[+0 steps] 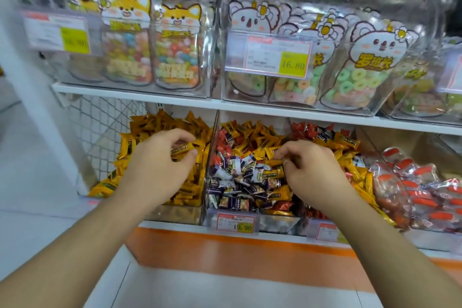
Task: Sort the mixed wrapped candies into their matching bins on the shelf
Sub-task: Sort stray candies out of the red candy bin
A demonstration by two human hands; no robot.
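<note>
My left hand [160,157] hovers over the left bin [175,215], which is full of yellow wrapped candies [147,125]; its curled fingers pinch a yellow candy [183,149]. My right hand [310,165] is over the middle bin [275,224], fingers curled down into a mix of yellow, red and purple-white candies [240,177]. Whether the right hand holds one is hidden by its fingers. A third bin [390,175] to the right holds red and yellow candies.
Above, a white shelf [175,100] carries clear boxes of bagged gummies with price tags [268,59]. At far right lie red-labelled packets [425,197]. A white mesh panel [105,127] closes the left side. Price labels [236,222] hang on the bin fronts.
</note>
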